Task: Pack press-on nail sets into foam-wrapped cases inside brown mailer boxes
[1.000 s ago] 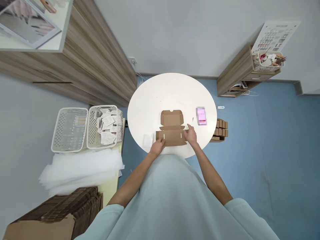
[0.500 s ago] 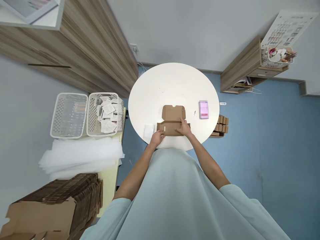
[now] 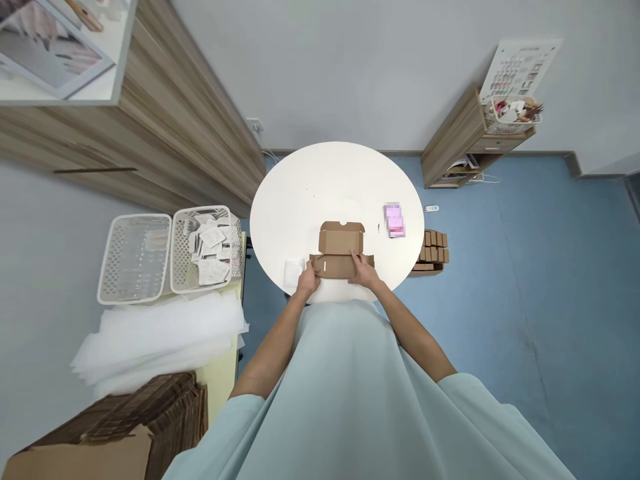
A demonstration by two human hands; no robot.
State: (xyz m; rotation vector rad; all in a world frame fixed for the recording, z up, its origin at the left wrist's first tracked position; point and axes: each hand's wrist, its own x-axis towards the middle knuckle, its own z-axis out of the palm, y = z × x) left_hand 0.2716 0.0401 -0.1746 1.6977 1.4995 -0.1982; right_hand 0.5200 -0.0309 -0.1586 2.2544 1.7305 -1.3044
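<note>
cardboard box [image 3: 341,244] lay at near side of round table [image 3: 340,180], folding judged partway: near wall apparently raised, far panel open, end flaps seemingly not tucked. left hand [image 3: 309,280] curled at left end; right hand [image 3: 365,272] at right, thumb parted from fingers; whether either gripped, could not be told.

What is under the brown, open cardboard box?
White oval tabletop shows around the box; whatever lies directly beneath is covered. The right hand and left hand hide parts of it.
</note>
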